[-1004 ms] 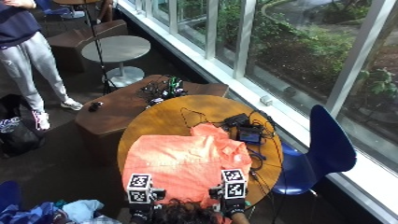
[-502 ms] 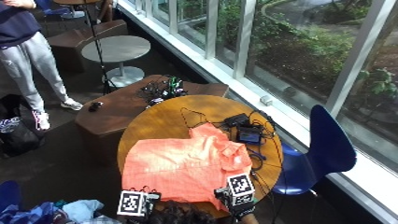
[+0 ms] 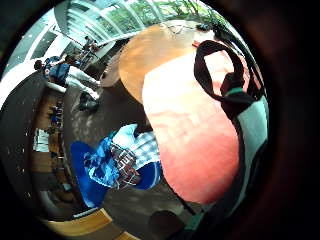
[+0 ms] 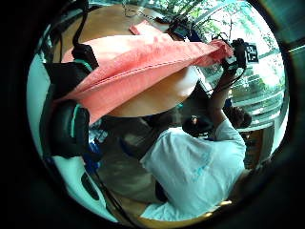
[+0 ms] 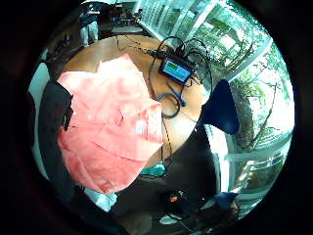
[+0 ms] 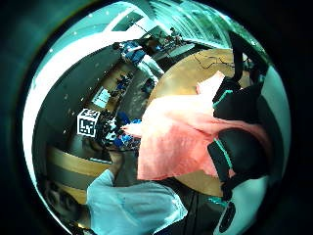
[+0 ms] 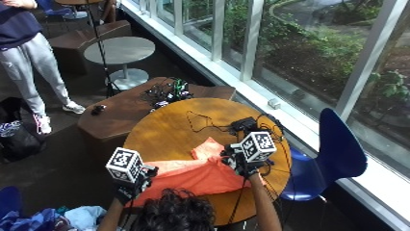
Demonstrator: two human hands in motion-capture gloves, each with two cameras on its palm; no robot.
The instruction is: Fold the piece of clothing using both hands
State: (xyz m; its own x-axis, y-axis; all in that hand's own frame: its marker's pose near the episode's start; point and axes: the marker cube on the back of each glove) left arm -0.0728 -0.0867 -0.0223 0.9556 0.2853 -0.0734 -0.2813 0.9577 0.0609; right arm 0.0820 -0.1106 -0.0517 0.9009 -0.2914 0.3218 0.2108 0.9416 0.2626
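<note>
Over the round table my left hand and right hand each pinch the orange shirt's near edge, lifted mid-fold; next I'd carry it forward, probably.

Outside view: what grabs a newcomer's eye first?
The orange-pink garment, lifted off the round wooden table and stretched between both gloved hands. The left hand pinches one corner near the table's edge, the right hand holds the other higher up. Behind it, a tangle of cables and a small device sit by the blue chair.
</note>
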